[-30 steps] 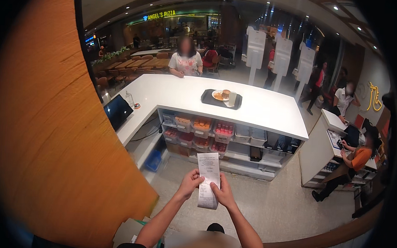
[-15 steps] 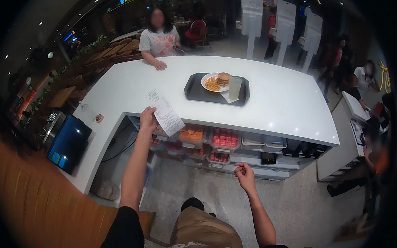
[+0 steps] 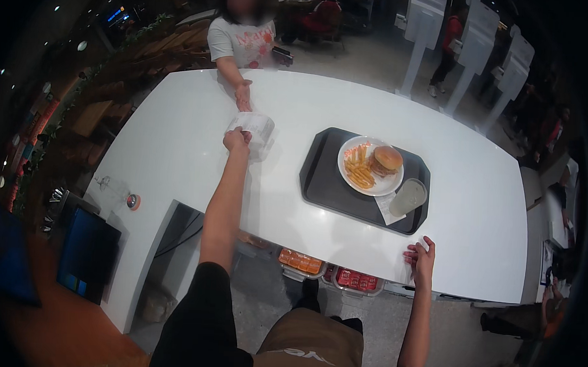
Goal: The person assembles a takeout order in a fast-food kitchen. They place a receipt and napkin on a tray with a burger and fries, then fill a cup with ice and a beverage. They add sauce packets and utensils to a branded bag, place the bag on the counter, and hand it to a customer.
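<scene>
My left hand (image 3: pixel 236 139) is stretched far over the white counter (image 3: pixel 197 146) and pinches a curled white paper slip (image 3: pixel 254 127). A person in a white shirt (image 3: pixel 241 40) stands across the counter, their hand (image 3: pixel 245 95) reaching toward the slip, close to it. My right hand (image 3: pixel 420 256) rests with fingers spread on the counter's near edge, holding nothing. Just beyond it lies a dark tray (image 3: pixel 327 181) carrying a white plate (image 3: pixel 372 187) with a burger (image 3: pixel 387 159) and fries (image 3: pixel 358 171), a lidded cup (image 3: pixel 408 198) and a paper.
A dark screen (image 3: pixel 87 253) stands at the counter's left end beside a small round red object (image 3: pixel 133 201). Bins of red and orange packets (image 3: pixel 326 271) sit on a shelf under the counter. White kiosks (image 3: pixel 474 47) and several people are at the far right.
I have come up to the counter. The slip went from both hands to my left, which reached out across the counter. My right hand dropped to the counter's edge.
</scene>
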`<state>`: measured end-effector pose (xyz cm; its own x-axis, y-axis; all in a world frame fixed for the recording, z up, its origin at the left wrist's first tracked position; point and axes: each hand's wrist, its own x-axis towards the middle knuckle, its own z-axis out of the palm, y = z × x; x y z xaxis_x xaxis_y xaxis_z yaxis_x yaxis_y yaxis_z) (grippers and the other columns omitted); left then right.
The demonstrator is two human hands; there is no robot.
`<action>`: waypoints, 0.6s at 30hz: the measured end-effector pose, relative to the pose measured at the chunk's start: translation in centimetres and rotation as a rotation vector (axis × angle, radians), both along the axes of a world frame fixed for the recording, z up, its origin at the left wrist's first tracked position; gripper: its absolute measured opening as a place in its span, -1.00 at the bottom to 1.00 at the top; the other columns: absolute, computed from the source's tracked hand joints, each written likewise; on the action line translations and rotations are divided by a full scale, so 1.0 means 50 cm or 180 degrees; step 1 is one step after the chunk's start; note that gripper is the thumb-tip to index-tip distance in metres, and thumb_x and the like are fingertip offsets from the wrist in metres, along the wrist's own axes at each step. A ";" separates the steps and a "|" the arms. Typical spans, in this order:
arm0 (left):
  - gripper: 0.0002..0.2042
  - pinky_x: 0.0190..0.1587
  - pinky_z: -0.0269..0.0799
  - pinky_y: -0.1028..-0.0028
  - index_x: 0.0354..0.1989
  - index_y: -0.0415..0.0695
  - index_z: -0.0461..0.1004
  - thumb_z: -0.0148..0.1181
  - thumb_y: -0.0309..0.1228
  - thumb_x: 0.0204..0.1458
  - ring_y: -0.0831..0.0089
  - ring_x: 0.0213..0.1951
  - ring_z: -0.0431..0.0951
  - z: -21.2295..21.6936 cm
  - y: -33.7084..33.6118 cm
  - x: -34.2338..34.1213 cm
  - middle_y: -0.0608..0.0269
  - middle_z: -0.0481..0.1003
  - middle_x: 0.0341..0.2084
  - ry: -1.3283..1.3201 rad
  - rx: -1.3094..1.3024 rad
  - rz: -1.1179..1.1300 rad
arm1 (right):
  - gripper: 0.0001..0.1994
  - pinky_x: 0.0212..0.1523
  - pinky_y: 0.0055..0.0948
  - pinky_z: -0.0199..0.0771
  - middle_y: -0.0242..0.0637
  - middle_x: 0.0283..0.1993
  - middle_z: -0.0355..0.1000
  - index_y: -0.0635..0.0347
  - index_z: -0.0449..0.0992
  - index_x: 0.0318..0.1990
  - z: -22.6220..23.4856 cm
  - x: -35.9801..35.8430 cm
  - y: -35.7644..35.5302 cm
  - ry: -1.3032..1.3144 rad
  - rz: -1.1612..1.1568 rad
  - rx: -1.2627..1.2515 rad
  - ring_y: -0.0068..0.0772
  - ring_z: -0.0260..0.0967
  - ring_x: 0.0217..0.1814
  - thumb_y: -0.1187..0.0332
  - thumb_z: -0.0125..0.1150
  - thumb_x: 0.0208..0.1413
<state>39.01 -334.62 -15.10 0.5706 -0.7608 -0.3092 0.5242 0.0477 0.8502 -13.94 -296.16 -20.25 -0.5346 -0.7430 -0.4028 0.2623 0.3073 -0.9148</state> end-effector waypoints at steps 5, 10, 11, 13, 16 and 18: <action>-0.84 -0.52 0.54 0.38 -0.22 -0.24 0.32 0.16 -0.61 0.07 0.34 -0.58 0.52 -0.039 -0.101 0.016 0.09 0.49 -0.50 0.0214 0.0037 0.0241 | -0.60 -0.59 -0.44 0.51 -0.13 -0.41 0.49 0.15 0.12 0.26 -0.010 -0.006 -0.093 -0.0054 0.0165 0.0123 -0.33 0.52 -0.53 0.36 0.02 0.34; -0.92 -0.55 0.51 0.49 -0.29 -0.38 0.36 0.07 -0.59 0.15 0.37 -0.57 0.52 -0.118 -0.224 0.107 0.07 0.50 -0.53 0.0052 -0.0246 -0.0070 | -0.70 -0.63 -0.46 0.50 -0.15 -0.49 0.47 0.21 0.18 0.15 -0.013 -0.010 -0.100 -0.0028 0.0110 0.0212 -0.36 0.51 -0.59 0.42 0.01 0.33; -0.91 -0.52 0.52 0.51 -0.32 -0.38 0.38 0.07 -0.57 0.16 0.36 -0.54 0.53 -0.128 -0.254 0.131 0.10 0.50 -0.51 0.0283 -0.0325 0.0026 | -0.71 -0.62 -0.47 0.50 -0.15 -0.48 0.47 0.24 0.20 0.13 -0.008 -0.006 -0.098 -0.0056 0.0088 0.0156 -0.38 0.51 -0.58 0.44 0.02 0.32; -0.82 -0.50 0.51 0.57 -0.37 -0.30 0.46 -0.02 -0.49 0.23 0.44 -0.56 0.52 -0.136 -0.317 0.181 0.20 0.52 -0.54 0.0057 -0.0157 -0.0212 | -0.69 -0.55 -0.44 0.57 -0.12 -0.42 0.47 0.29 0.22 0.15 0.009 0.002 -0.091 0.0018 0.0119 0.0014 -0.37 0.51 -0.53 0.46 0.02 0.30; -0.74 -0.34 0.56 0.48 -0.27 -0.32 0.50 -0.08 -0.40 0.28 0.36 -0.43 0.58 -0.127 -0.382 0.239 0.11 0.57 -0.41 0.0240 -0.0109 -0.0449 | -0.64 -0.42 -0.45 0.56 -0.17 -0.34 0.50 0.27 0.21 0.19 0.053 0.007 -0.059 -0.0087 0.0174 0.0014 -0.42 0.53 -0.44 0.46 0.03 0.27; -0.68 -0.15 0.66 0.34 -0.10 -0.43 0.47 -0.06 -0.36 0.29 0.19 -0.25 0.65 -0.097 -0.378 0.255 -0.06 0.60 -0.24 0.0612 -0.0467 -0.0554 | -0.64 -0.46 -0.51 0.47 -0.28 -0.41 0.50 0.25 0.27 0.16 0.083 -0.004 -0.007 0.0258 0.0323 0.0145 -0.51 0.51 -0.44 0.38 0.09 0.25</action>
